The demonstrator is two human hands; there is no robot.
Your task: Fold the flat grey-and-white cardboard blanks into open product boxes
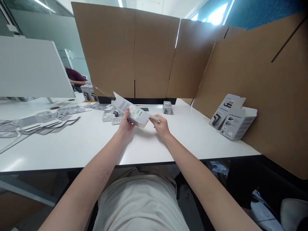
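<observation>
A white-grey product carton [131, 110] is held tilted above the table, with printed text, a barcode and small coloured marks on the side toward me. Its upper left end stands open with a flap raised. My left hand [126, 124] is closed around its lower left side, thumb on the printed face. At the carton's right end my right hand [160, 124] pinches a pale end flap [154, 118] between thumb and fingers. Flat printed cartons [115, 117] lie on the table just behind my left hand.
A small box [167, 107] stands at the back. Two opened cartons [234, 120] lean by the right cardboard wall [264, 80]. Flattened cartons [48, 120] are piled left, near a white panel [31, 67]. Cardboard [154, 54] screens the back; a person's sleeve [75, 75] shows beyond.
</observation>
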